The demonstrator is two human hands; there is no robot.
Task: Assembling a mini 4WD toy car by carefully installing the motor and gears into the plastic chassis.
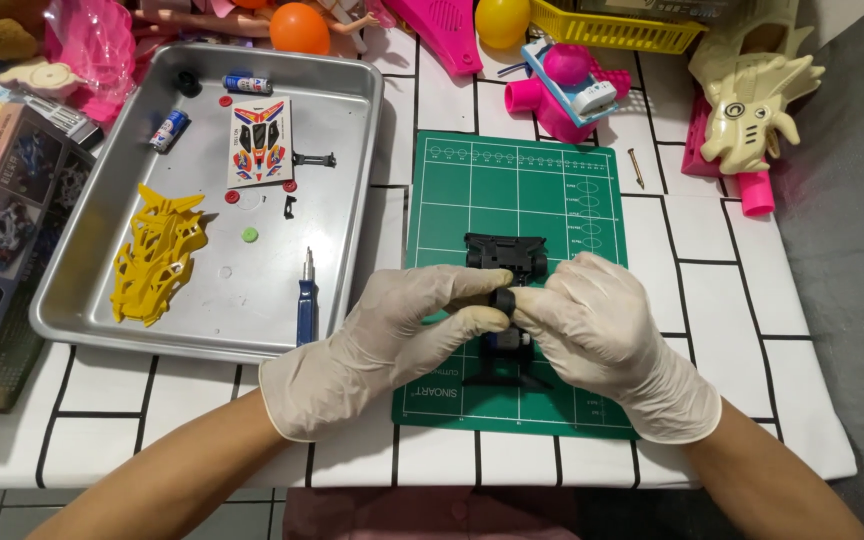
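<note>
A black toy car chassis (505,254) lies on a green cutting mat (562,190), its rear half hidden under my hands. Both hands wear pale latex gloves. My left hand (392,335) and my right hand (597,320) meet over the chassis, and their fingertips pinch a small black wheel (503,299) between them. Which hand bears the wheel's weight I cannot tell.
A metal tray (352,200) at left holds a yellow car body shell (157,255), a sticker sheet (259,142), two small batteries, a blue-handled screwdriver (306,300) and small parts. Pink and cream toys, a yellow basket and a nail lie at the back. A printed box sits far left.
</note>
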